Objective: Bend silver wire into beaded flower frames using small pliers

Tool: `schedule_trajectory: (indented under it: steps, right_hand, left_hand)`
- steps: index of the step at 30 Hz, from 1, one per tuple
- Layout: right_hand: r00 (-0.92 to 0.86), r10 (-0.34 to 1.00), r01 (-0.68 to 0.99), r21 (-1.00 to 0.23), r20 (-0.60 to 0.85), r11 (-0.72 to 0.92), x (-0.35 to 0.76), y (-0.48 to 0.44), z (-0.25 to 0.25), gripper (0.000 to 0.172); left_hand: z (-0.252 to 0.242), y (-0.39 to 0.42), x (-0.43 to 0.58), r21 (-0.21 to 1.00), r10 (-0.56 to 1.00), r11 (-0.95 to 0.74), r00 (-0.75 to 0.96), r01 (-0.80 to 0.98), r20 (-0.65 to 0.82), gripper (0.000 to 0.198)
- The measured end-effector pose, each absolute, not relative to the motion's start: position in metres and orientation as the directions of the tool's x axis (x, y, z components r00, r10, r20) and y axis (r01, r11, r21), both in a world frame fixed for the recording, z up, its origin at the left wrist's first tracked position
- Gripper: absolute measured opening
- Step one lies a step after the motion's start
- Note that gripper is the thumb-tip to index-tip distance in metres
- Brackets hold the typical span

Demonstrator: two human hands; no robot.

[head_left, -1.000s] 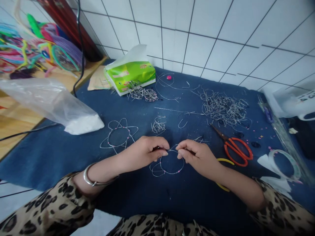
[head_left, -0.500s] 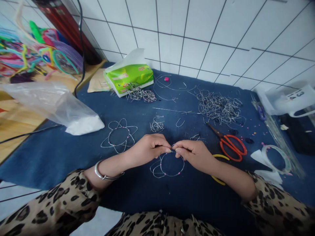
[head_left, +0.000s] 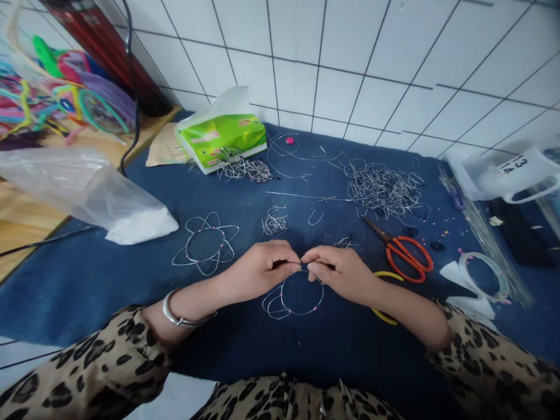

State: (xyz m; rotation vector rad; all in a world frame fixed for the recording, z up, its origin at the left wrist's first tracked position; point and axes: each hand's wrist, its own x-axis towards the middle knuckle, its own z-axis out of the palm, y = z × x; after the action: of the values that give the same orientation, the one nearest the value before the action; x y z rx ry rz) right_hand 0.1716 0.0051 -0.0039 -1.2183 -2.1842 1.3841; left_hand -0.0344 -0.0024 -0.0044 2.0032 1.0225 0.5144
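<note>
Between my two hands is a thin wire ring (head_left: 301, 314) with small pink beads and wire loops at its left side. My left hand (head_left: 269, 265) pinches the ring's upper edge between thumb and forefinger. Just to the right, my right hand (head_left: 339, 268) pinches the same edge, its fingertips close to the left ones. The exact spot they grip is hidden by the fingers. A similar flower-shaped wire piece (head_left: 205, 244) with several petals lies flat to the left of my hands.
Orange-handled scissors (head_left: 409, 256) and yellow-handled pliers (head_left: 385, 318) lie by my right forearm. Behind are a tangle of wire pieces (head_left: 385, 189) and a green tissue pack (head_left: 223, 137). A plastic bag of white material (head_left: 142, 224) sits left; a tape roll (head_left: 485, 277) lies right.
The view has shifted slightly, so the table things sit a little further left. Both hands stay at the ring's upper edge, with the fingertips slightly repositioned.
</note>
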Motion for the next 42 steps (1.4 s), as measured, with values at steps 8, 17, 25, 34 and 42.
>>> schedule_trajectory:
  steps: [8,17,25,34,42]
  right_hand:
    - [-0.622,0.770,0.481,-0.845,-0.142,0.234,0.173,0.004,-0.003,0.020]
    - [-0.612,0.776,0.461,-0.866,-0.153,0.192,0.174,0.003,-0.002,0.017]
    - [-0.583,0.811,0.567,-0.694,0.040,0.443,0.180,-0.005,-0.001,0.026]
    - [-0.640,0.765,0.658,-0.464,0.068,0.593,0.182,0.001,-0.006,0.018]
    - [-0.674,0.738,0.663,-0.426,0.017,0.616,0.180,0.001,-0.010,0.018]
  left_hand:
    - [-0.003,-0.006,-0.031,0.853,0.832,-0.272,0.554,0.444,-0.023,0.014]
    - [-0.009,-0.008,-0.030,0.870,0.868,-0.215,0.496,0.444,-0.038,0.013]
    - [-0.010,-0.007,-0.032,0.861,0.927,-0.160,0.373,0.483,-0.037,0.013]
    - [-0.009,-0.005,-0.037,0.850,0.901,-0.183,0.430,0.494,-0.056,0.015]
    - [-0.008,-0.005,-0.036,0.833,0.876,-0.217,0.479,0.509,-0.065,0.014]
